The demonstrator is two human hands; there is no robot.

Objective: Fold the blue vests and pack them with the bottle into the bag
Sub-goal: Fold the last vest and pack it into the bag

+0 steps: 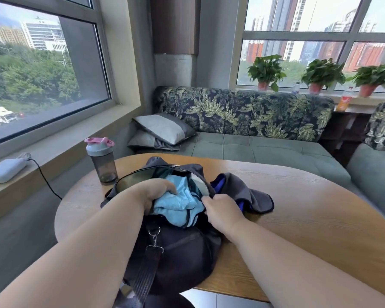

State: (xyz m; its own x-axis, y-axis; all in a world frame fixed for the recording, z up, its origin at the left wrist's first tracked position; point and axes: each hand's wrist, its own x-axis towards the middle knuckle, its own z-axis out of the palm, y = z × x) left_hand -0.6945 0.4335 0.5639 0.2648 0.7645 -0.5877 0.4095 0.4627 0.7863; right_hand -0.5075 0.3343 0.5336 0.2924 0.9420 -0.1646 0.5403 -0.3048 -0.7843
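Observation:
A dark duffel bag (178, 252) lies unzipped on the wooden table (309, 223), its mouth facing me. Light blue vests (178, 203) fill the opening in a bunched heap. My left hand (156, 192) is inside the mouth, fingers curled over the blue cloth. My right hand (222, 210) pinches the right rim of the bag's opening. A smoky grey shaker bottle (102, 162) with a pale lid and pink cap stands upright on the table, left of the bag and apart from it.
A dark grey garment with blue lining (245, 192) lies right of the bag. A white power bank (6, 171) with a black cable sits on the left sill. A sofa (265, 150) with cushions stands behind the table, and potted plants line the far window.

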